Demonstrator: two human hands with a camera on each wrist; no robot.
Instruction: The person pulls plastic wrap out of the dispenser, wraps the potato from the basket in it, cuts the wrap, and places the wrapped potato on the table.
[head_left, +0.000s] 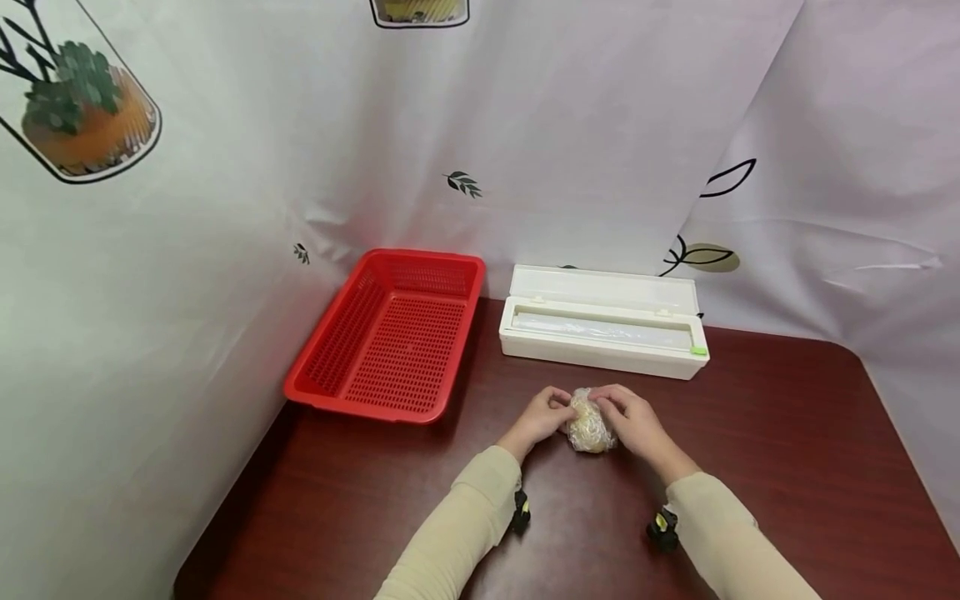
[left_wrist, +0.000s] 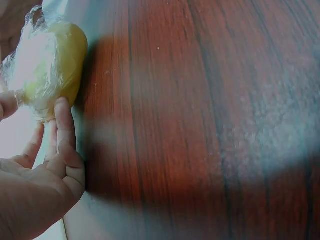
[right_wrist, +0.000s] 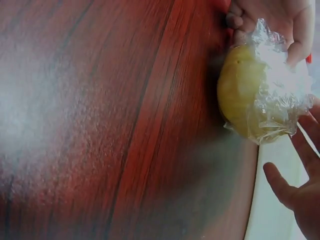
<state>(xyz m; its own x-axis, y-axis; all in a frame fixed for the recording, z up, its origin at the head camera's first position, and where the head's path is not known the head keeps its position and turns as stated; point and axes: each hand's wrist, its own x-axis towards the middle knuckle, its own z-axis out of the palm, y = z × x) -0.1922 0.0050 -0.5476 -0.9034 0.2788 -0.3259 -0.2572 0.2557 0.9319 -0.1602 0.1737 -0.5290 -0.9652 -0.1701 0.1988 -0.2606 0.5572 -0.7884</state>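
A yellow potato wrapped in crinkled clear cling film lies on the dark red table. Its smooth yellow side shows in the right wrist view, with bunched film over the top. From the left, my left hand holds the wrapped potato between thumb and fingers; one fingertip touches its lower side. My right hand pinches the film at the opposite side. In the right wrist view, one finger of that hand stands away from the potato.
Behind the hands stands a white cling film box, lid raised, with a film roll inside and a green slider at its right end. A red perforated plastic basket sits at the left. Patterned white sheeting hangs along the table's back and sides.
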